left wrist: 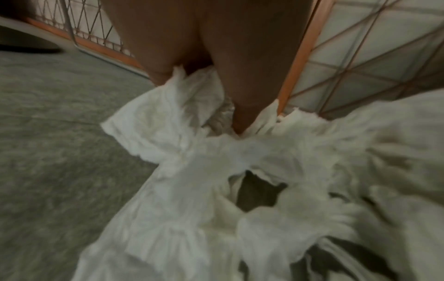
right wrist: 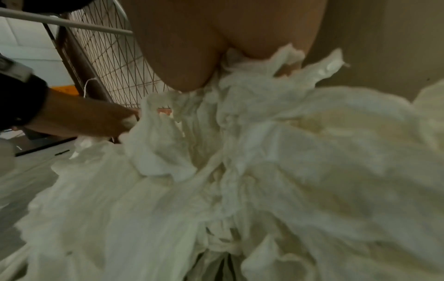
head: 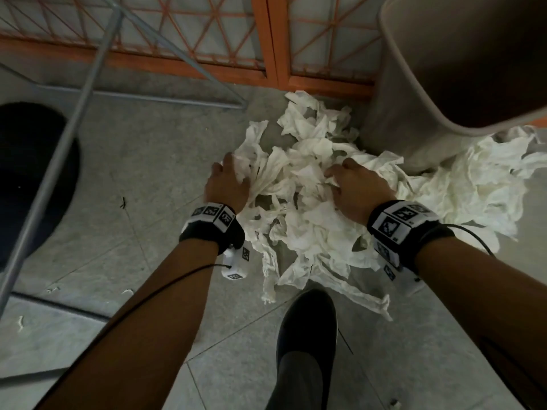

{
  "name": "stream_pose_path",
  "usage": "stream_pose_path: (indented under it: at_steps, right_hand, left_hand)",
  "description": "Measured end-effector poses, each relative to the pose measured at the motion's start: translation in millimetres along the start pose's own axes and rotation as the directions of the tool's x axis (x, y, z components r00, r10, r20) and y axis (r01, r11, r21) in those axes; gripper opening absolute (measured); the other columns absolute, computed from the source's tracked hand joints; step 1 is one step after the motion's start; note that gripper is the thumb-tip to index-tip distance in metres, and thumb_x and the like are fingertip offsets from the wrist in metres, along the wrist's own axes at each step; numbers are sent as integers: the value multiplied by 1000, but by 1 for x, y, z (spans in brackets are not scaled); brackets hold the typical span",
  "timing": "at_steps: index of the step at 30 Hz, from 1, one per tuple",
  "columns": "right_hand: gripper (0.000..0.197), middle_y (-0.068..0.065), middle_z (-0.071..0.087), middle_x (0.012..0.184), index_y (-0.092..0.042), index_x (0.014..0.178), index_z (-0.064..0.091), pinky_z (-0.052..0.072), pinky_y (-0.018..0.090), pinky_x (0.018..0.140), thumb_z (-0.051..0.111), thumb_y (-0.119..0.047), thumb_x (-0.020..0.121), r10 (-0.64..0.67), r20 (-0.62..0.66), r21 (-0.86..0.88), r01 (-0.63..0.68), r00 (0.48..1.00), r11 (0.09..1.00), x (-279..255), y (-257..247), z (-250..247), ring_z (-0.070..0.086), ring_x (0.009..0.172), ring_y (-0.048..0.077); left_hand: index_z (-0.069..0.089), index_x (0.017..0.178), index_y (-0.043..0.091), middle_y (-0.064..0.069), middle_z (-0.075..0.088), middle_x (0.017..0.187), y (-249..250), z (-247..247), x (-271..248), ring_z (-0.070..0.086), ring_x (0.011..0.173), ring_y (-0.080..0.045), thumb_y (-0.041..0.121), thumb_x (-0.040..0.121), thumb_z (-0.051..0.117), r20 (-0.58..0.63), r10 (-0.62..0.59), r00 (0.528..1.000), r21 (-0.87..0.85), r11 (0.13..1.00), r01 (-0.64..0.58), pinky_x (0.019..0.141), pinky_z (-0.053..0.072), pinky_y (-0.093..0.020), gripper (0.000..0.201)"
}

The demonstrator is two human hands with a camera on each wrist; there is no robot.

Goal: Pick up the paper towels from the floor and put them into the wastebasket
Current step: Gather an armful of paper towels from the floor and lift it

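The paper towels [head: 299, 208] lay heaped on the floor at about seven o'clock from the wastebasket [head: 461, 69], light, limp and easily torn. The left hand [head: 226, 184] and right hand [head: 359, 190] each dug curled fingers into the heap, apparently clutching wads. Deep handfuls from the heap's middle would probably hold best.
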State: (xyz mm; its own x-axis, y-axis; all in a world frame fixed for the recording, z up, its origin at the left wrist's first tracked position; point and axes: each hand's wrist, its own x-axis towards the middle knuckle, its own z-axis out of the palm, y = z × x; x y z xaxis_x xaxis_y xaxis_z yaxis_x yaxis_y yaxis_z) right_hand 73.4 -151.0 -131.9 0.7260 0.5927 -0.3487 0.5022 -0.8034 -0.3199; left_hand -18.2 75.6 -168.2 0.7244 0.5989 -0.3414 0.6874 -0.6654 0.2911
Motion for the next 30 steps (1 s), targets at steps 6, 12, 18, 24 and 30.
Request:
stream_pose_path:
  at_steps: [6, 12, 18, 24, 30]
  right_hand:
    - [44, 15, 43, 131, -9, 116, 54, 43, 42, 67, 43, -45, 93, 66, -167, -39, -73, 984, 997, -7, -4, -9, 61, 92, 42]
    - [29, 22, 56, 111, 1, 100, 63, 45, 45, 84, 60, -15, 77, -32, -356, 35, 47, 934, 998, -8, -2, -20, 50, 102, 41]
    - [44, 7, 48, 119, -23, 118, 47, 52, 42, 68, 52, -7, 78, -167, -232, 221, 219, 958, 950, -6, -17, -15, 60, 85, 38]
    - [50, 1, 54, 134, -32, 140, 35, 45, 43, 91, 45, -43, 92, -5, 162, -43, 12, 987, 999, -4, -16, 5, 56, 116, 30]
    - [36, 7, 62, 104, -13, 100, 64, 45, 36, 74, 48, -42, 86, 56, -97, 52, -51, 994, 997, -11, -11, 3, 58, 101, 30]
  left_hand:
    - [60, 113, -2, -25, 56, 119, 3, -9, -5, 59, 106, -43, 25, 92, 55, -180, 30, 983, -104, 993, -49, 89, 48, -44, 35]
    - [58, 104, -3, -24, 63, 108, 10, -30, -29, 63, 87, -30, 21, 88, 63, -455, 18, 890, -390, 895, -218, 73, 48, -32, 29]
    - [37, 143, 21, -18, 64, 124, 18, 11, -30, 61, 114, -35, 20, 91, 59, 88, 121, 989, -218, 971, -100, 92, 48, -36, 56]
    - [68, 101, 0, -22, 70, 104, 28, 2, -32, 66, 101, -36, 33, 95, 57, -160, 141, 977, -221, 959, -175, 86, 50, -37, 35]
    - [63, 106, 2, -24, 60, 114, 36, -15, 15, 63, 102, -39, 20, 85, 61, -224, 62, 973, -220, 969, -113, 87, 51, -45, 28]
